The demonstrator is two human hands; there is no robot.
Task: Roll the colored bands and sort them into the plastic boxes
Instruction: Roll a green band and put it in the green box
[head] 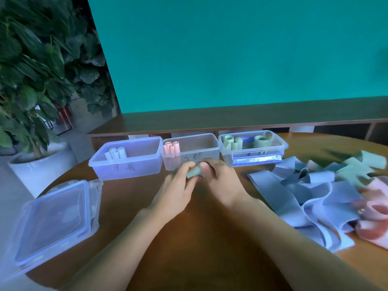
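Teal wall behind brown worktop [130, 208]. Lids [52, 223] parked at left edge, out of the way. Three boxes [126, 162] along far edge, one per colour. Mid-worktop, left hand [178, 192] and right hand [222, 181] pinching green roll [194, 172] tight. Loose bands [310, 196] piled at right edge.

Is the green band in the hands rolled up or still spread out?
Rolled up: the green band shows as a short, compact roll pinched between the left hand and right hand, with no loose tail visible.

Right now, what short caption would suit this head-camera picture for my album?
Both hands, left hand and right hand, roll a green band before three plastic boxes.
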